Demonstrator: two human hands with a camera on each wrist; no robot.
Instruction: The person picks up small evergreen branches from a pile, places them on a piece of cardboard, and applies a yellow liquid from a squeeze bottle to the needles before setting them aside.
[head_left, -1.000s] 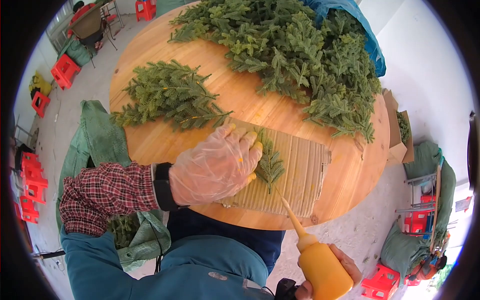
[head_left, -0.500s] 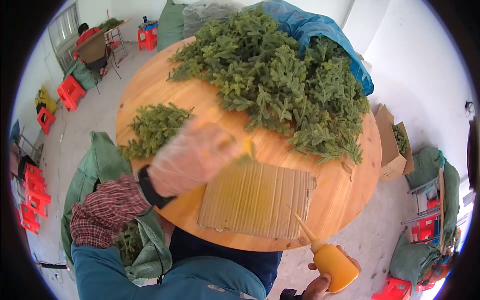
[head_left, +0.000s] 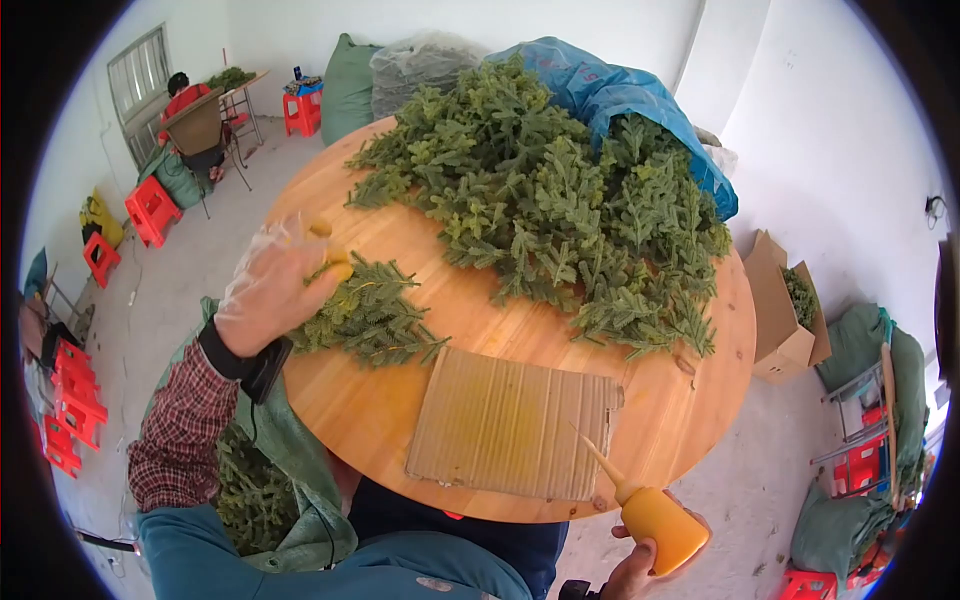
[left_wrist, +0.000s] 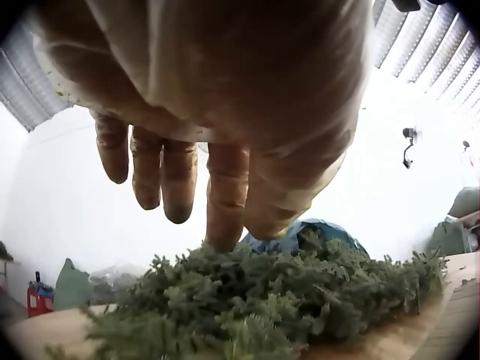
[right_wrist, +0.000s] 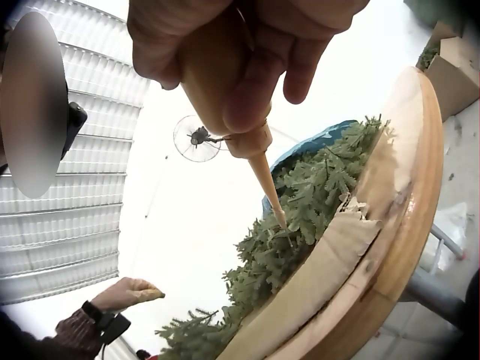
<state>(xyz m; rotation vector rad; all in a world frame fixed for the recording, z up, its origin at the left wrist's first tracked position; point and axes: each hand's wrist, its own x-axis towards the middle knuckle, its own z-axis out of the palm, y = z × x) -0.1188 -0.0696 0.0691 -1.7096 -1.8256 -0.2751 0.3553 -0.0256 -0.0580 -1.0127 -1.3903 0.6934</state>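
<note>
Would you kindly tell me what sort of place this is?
Probably a small workshop: evergreen sprigs lie heaped on a round wooden table, with red stools and green sacks around.

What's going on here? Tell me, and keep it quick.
At a round wooden table, a person's right hand grips a yellow squeeze bottle, its nozzle angled toward a yellow-stained sheet of corrugated cardboard. The left hand, in a clear plastic glove, is over a small pile of fir sprigs. A larger heap of fir sprigs lies farther back, partly under a blue plastic bag.
</note>
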